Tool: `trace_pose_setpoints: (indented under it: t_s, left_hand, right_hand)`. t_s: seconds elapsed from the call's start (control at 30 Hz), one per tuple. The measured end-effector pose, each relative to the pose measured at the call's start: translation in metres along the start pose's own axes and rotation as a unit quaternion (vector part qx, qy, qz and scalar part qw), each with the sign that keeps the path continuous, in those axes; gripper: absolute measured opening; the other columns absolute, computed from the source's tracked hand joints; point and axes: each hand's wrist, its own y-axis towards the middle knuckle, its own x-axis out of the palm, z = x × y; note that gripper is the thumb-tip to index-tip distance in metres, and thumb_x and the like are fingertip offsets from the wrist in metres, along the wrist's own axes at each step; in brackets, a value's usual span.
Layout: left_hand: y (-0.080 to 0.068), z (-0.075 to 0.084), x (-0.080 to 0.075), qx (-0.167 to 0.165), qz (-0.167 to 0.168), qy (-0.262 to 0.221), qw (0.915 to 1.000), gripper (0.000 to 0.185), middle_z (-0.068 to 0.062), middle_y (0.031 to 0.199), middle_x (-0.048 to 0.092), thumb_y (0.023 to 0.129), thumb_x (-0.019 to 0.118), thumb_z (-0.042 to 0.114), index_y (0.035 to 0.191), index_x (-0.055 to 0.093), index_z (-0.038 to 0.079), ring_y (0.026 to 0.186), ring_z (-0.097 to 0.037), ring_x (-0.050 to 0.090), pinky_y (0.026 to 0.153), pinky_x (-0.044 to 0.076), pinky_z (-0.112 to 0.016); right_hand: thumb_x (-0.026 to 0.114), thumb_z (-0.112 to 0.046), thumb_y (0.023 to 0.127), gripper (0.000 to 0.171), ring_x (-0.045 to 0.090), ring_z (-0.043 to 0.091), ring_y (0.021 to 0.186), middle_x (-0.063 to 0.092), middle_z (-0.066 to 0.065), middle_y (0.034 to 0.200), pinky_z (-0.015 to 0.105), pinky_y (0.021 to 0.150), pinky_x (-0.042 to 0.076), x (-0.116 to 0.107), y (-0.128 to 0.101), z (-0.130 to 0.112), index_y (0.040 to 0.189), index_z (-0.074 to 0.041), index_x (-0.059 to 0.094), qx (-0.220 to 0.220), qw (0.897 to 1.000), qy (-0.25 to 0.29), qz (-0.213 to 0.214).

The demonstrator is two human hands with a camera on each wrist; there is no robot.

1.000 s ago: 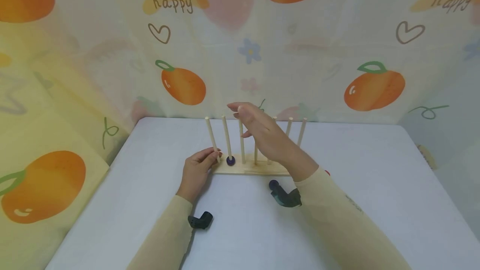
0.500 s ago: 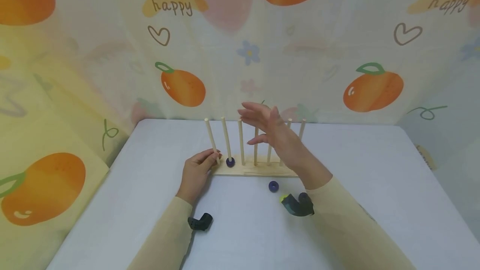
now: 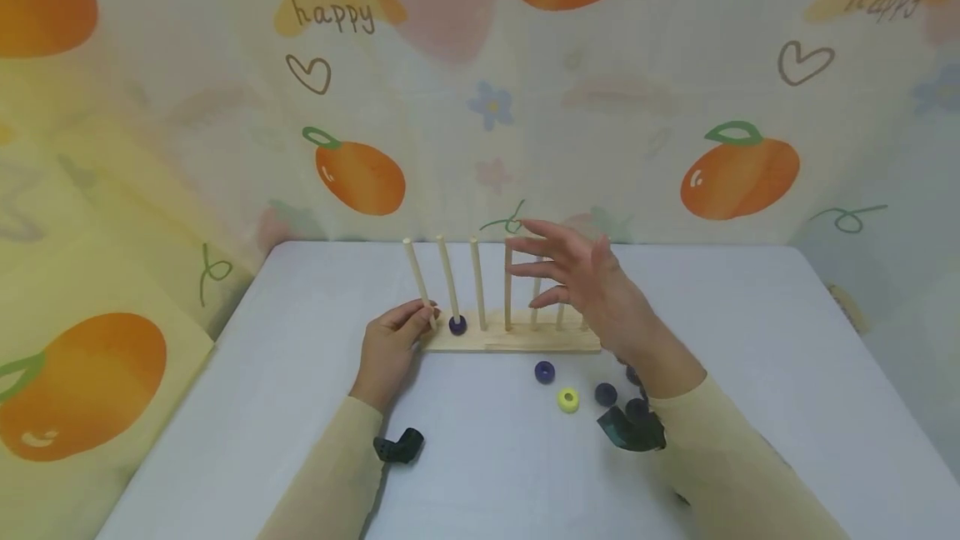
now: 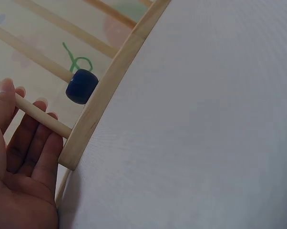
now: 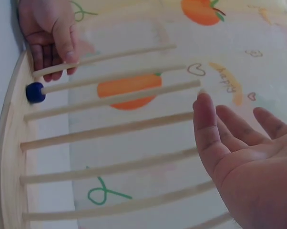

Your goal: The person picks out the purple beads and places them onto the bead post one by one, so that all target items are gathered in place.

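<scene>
A wooden rack with a row of several upright pegs stands on the white table. My left hand pinches the leftmost peg low down, between thumb and fingers. On the second peg, a dark blue bead sits down at the base. My right hand is raised in front of the right-hand pegs, fingers spread and holding nothing; it hides part of those pegs. In the right wrist view its fingertips are near the top ends of the pegs.
Loose on the table before the rack lie a blue bead, a yellow bead and several dark beads, some partly behind the right wrist. A patterned cloth hangs behind the table.
My right hand has moved to the right and its fingers have spread, uncovering more pegs and the loose beads. The left hand has stayed at the leftmost peg.
</scene>
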Motion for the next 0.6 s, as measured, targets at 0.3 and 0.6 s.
trace_pose_setpoints:
  t_s: [0.3, 0.6]
  left_hand:
    - [-0.011, 0.025, 0.0, -0.003, -0.014, -0.007, 0.9999, 0.027, -0.011, 0.106, 0.069, 0.093, 0.065, 0.022, 0.112, 0.069, 0.004, 0.104, -0.027, 0.062, 0.088, 0.05, -0.036]
    - [-0.012, 0.026, 0.001, -0.004, -0.015, -0.002, 0.9999, 0.03, -0.012, 0.108, 0.069, 0.093, 0.065, 0.023, 0.114, 0.067, 0.001, 0.105, -0.027, 0.062, 0.089, 0.05, -0.036]
  right_hand:
    - [0.016, -0.056, 0.1, 0.072, 0.04, 0.051, 0.12, 0.031, 0.032, 0.143, 0.047, 0.083, 0.047, -0.016, -0.034, 0.006, 0.15, -0.003, 0.02, -0.006, 1.0, -0.004, 0.0]
    - [0.006, -0.043, 0.103, 0.063, 0.041, 0.047, 0.12, 0.033, 0.032, 0.142, 0.048, 0.088, 0.044, -0.035, -0.069, 0.014, 0.15, -0.002, 0.018, 0.013, 0.999, -0.033, 0.01]
